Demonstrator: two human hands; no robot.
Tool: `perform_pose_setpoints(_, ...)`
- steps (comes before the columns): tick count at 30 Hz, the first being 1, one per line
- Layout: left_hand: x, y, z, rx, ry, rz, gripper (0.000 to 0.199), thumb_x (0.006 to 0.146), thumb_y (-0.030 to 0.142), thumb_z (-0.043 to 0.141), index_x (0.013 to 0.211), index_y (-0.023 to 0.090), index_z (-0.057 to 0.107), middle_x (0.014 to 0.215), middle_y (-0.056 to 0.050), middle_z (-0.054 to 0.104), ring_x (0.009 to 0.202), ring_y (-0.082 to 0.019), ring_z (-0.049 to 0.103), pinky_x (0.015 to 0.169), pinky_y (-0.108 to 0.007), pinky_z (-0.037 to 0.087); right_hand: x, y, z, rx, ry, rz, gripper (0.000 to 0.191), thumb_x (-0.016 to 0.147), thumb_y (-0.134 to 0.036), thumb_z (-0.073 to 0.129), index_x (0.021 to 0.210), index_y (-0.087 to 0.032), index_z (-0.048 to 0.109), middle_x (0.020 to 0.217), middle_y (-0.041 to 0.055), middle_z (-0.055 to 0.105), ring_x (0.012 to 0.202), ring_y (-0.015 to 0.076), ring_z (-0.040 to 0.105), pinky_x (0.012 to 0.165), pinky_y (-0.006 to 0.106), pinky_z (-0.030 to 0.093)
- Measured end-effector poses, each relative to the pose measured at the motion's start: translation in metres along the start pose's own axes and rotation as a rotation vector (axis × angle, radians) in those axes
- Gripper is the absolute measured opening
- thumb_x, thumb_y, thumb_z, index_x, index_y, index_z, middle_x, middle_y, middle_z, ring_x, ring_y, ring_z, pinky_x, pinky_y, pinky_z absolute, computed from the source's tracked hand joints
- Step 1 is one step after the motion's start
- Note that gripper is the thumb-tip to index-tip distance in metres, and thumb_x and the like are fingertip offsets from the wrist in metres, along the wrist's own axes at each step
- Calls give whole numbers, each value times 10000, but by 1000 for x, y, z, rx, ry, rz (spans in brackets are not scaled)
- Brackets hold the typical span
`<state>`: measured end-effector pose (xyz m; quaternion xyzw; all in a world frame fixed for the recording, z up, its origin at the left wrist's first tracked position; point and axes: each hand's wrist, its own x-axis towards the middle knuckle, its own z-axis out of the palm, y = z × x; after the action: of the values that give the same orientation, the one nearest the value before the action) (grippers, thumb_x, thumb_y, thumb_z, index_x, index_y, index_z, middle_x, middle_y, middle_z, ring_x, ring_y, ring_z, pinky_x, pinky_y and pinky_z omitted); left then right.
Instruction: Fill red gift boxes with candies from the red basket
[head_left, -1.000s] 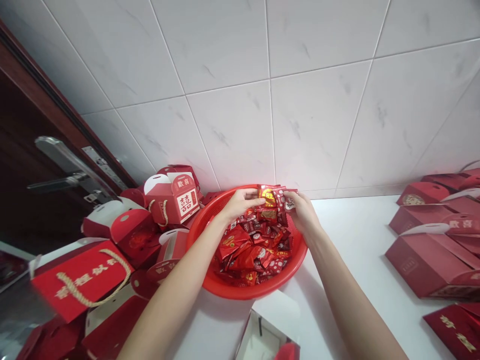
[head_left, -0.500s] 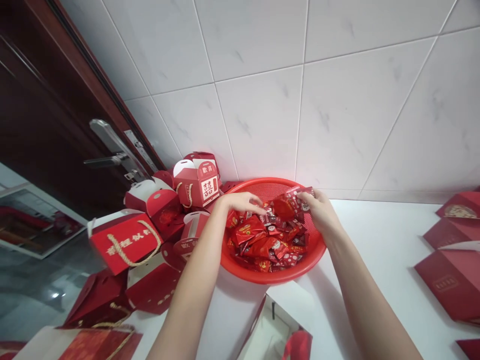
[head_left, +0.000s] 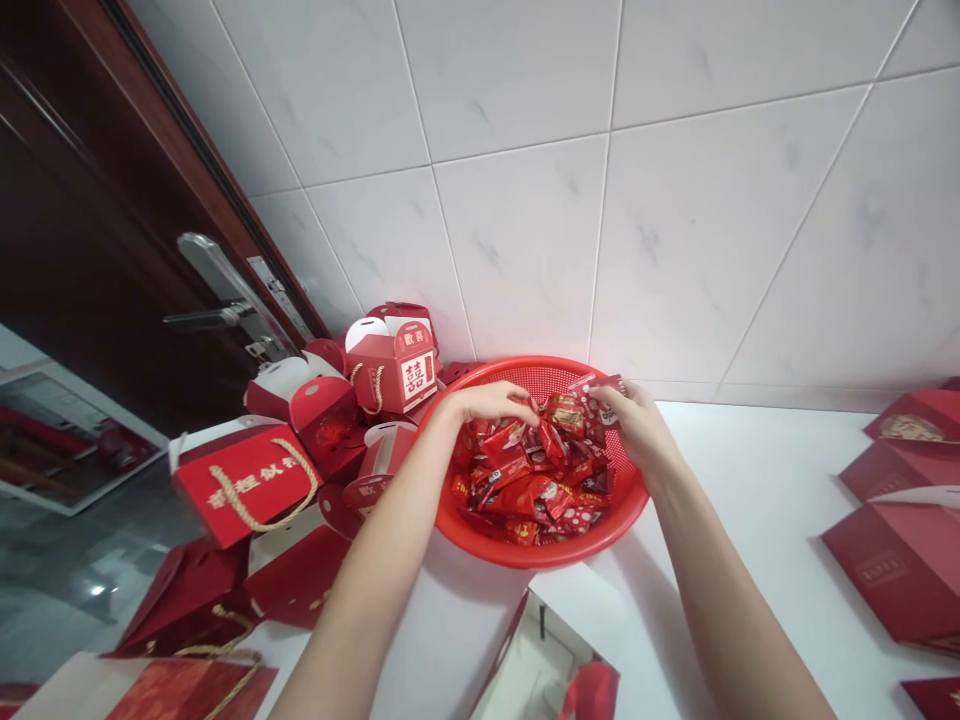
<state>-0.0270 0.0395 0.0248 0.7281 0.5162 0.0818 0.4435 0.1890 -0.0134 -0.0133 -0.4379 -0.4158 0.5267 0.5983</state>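
A red plastic basket holds a heap of wrapped candies in shiny red packets. Over its left half reaches my left hand, fingers bent and closed at the tip of a small red wrapped candy. At the right rim my right hand pinches red and pink patterned candy packets between thumb and fingers. A gold-and-red packet lies just left of them. In front of the basket stands an open white-lined box with a red piece inside.
Red and white gift boxes with rope handles are piled at the left, one lettered box among them. More red boxes line the right side of the white table. Behind rises a tiled wall; a dark door stands left.
My left hand has moved slightly right and its fingers have closed in on a red candy. Packets in the heap have shifted, and a gold-and-red one now shows near my right hand.
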Motion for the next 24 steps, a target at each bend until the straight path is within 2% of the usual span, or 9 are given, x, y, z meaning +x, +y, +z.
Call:
perform_pose_setpoints(3,-1,6,1,-287,63,99,422,688,489,789,1003,210,757,900,-5,720,779,-157,619,644,-242,454,-1,-3,0,39,-32,27,241,612,-344,799,750,-178,690,677,-3,692,626,161,615,588,272,454)
perform_pose_setpoints(8,1,13,7,-643,-26,271,424,766,367,750,1142,171,743,1003,-76,773,848,-184,691,785,-290,508,-4,-6,1,75,-138,34,298,608,-352,867,794,-173,719,753,37,749,688,203,678,668,316,522)
perform_pose_setpoints(12,0,14,9,-749,-85,327,493,774,325,791,1230,156,708,1033,-108,784,860,-205,723,813,-316,536,-6,-8,2,138,-250,64,400,546,-336,924,867,-183,739,850,59,779,766,251,720,762,376,559)
perform_pose_setpoints(15,1,12,11,-751,-103,350,538,788,294,808,1291,157,673,1058,-106,780,901,-207,727,852,-327,541,-7,-9,3,146,-292,89,453,499,-308,947,882,-191,737,861,51,779,768,252,727,783,393,569)
perform_pose_setpoints(17,3,12,12,-743,-69,372,559,791,277,815,1315,166,658,1104,-102,769,960,-205,720,894,-331,533,-6,-8,2,144,-234,60,459,473,-288,956,858,-193,724,831,35,772,733,236,719,755,387,574)
perform_pose_setpoints(21,7,13,15,-709,78,399,507,771,338,843,1236,192,706,1233,-101,726,1081,-220,688,973,-360,511,-2,-5,1,208,20,-60,407,451,-274,959,709,-195,654,684,-11,715,623,181,670,647,330,560)
perform_pose_setpoints(24,12,15,20,-616,66,372,467,700,404,887,1070,144,767,1132,-125,761,1019,-244,705,964,-396,520,1,-5,1,293,51,-84,424,417,-259,964,696,-195,651,695,-6,723,641,183,677,671,334,579)
